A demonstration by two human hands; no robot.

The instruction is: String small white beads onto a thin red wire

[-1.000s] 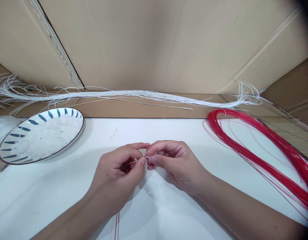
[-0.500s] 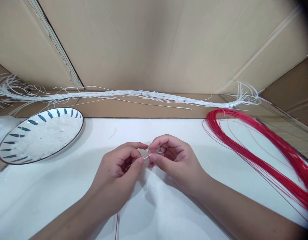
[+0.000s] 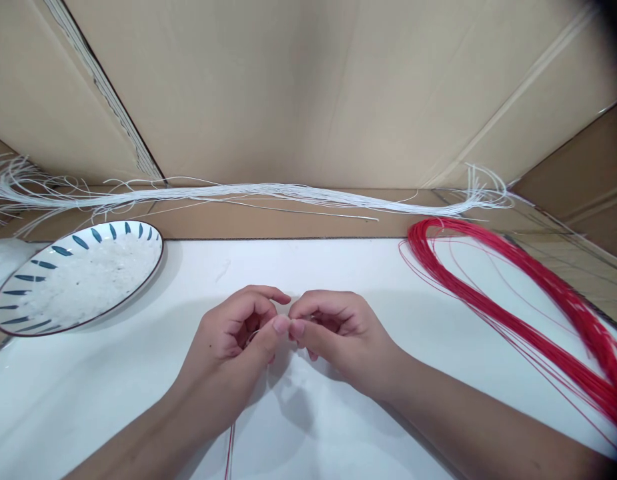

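Near the middle of the white table, my left hand [image 3: 238,340] is closed, pinching thin cord between thumb and index finger. A loop of pale cord shows inside its curled fingers. Below that wrist, thin red and white cords [image 3: 230,443] trail toward the front edge. My right hand [image 3: 345,333] meets it fingertip to fingertip, thumb and index pressed together on the cord. Between the two thumbs the cord is almost wholly hidden. On the right lies a looped bundle of red cord [image 3: 518,323].
A long bundle of white cord [image 3: 268,191] stretches along the back on cardboard [image 3: 288,227]. To the left stands an oval plate [image 3: 61,251] with blue strokes on its rim and small clear bits in it. Beside it is a translucent plastic bag [image 3: 8,260].
My right hand has come down and left, closing the small gap to my left fingertips. The short stretch of cord seen between them is now covered. The whole view has shifted slightly.
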